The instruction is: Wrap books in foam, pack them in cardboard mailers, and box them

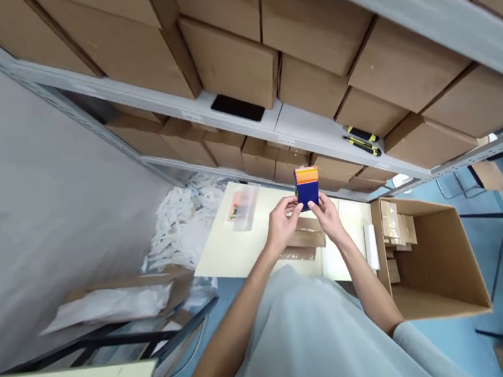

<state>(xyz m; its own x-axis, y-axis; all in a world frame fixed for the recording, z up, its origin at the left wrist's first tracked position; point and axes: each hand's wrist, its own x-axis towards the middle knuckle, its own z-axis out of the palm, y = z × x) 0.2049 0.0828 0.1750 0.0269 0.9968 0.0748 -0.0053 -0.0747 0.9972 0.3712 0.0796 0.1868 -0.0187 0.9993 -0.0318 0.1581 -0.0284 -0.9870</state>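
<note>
Both my hands hold a small dark blue and orange box [308, 190] up over the table. My left hand [283, 222] grips its left lower corner between thumb and fingers. On its lower right corner, the thumb and fingers of my right hand [328, 217] are closed. The print on the box is too small to read. Below my hands, brown taped cartons [307, 238] lie on the pale table [222, 245]. A clear plastic bag [243, 210] with small coloured items in it lies to the left.
A large open carton [430, 261] with small taped boxes stands right of the table. Metal shelving [303, 125] full of cardboard boxes rises ahead, bearing a black phone-like slab [238, 108] and yellow-black cutters [363, 141]. White paper strips [174, 227] are heaped at left.
</note>
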